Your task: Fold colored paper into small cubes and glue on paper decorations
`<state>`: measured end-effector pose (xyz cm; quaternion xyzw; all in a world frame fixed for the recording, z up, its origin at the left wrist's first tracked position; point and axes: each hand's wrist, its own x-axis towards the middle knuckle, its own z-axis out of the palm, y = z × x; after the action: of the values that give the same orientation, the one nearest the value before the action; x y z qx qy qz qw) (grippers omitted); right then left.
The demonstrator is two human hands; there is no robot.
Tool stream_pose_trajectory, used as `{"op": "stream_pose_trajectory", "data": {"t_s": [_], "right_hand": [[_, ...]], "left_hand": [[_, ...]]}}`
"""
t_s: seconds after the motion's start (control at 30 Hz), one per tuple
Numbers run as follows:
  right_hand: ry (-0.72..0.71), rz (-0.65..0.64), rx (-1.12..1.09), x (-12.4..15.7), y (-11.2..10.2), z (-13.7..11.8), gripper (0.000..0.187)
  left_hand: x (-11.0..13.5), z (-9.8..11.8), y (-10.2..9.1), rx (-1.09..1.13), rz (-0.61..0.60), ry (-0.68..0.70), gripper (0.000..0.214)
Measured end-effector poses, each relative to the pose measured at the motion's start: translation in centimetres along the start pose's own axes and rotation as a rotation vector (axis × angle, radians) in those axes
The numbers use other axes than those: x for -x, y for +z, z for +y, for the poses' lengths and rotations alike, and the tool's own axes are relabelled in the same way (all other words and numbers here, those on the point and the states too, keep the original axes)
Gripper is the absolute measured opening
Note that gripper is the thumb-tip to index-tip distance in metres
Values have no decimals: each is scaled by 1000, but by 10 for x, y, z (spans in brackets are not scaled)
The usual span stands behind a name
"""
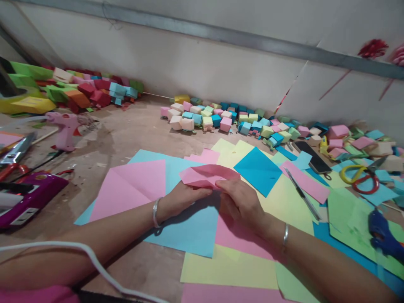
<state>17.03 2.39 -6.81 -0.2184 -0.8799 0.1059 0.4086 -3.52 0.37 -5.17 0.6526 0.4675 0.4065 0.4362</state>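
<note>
A pink sheet of paper point(206, 174), partly folded, is held up between my two hands above the middle of the table. My left hand point(181, 198) grips its left side, with the fingers hidden behind the paper. My right hand point(241, 200) pinches its near edge on the right, thumb and fingers closed. Below them lies a light blue sheet point(189, 229). To the left rests a creased pink sheet point(132, 183), and a creased blue square point(259, 170) lies just right of the held paper.
Rows of small paper cubes point(206, 120) line the wall. On the right are a cutter knife point(301, 193), scissors point(361, 176), a phone point(312, 158) and a blue glue gun point(385, 233). A pink glue gun point(63, 130) and purple power strip point(31, 198) stand left. A white cable point(91, 256) crosses my left forearm.
</note>
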Motion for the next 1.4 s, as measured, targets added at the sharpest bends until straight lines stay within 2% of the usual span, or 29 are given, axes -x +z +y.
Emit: {"op": "stream_pose_trajectory", "data": {"t_s": [0.1,0.17,0.27,0.37,0.47,0.6,0.7,0.8,0.87,0.97,1.03,1.27,1.4], "right_hand": [[10,-13,-27,-1,0,0,29],[12,-24,-52,-2,0,0,29],[0,-48,-67,-2,1,1,35],[-26,-35,-38,-1,-1,0,43],[-1,25,38,-2,-8,-4,45],[167,152,58,-5,-16,-4,29],[366,204,-134,-6,-16,0,23],[567,167,-375,-6,-14,2,23],[612,106,-462,-6,-13,2,21],[512,22,-449,-7,-13,-4,16],[429,-9,-379,-9,-13,-10,12],[345,-4,-134,-10,-11,-21,9],[294,13,-192,-8,-15,-23,23]], "left_hand": [[0,-1,4,63,-24,9,52],[0,-2,6,57,-9,2,54],[0,-2,4,5,6,-5,41],[0,-1,1,0,-43,-87,19],[-1,-1,0,130,-27,-137,19],[-2,-4,3,349,26,-158,26],[-2,-5,3,448,12,-202,27],[-1,-4,1,483,-35,-216,32],[-1,-3,0,469,-66,-215,43],[-2,-3,0,433,-97,-210,69],[-2,-4,0,436,-106,-204,77],[-2,-8,-1,420,-133,-197,79],[-3,-6,-2,438,-145,-165,69]]}}
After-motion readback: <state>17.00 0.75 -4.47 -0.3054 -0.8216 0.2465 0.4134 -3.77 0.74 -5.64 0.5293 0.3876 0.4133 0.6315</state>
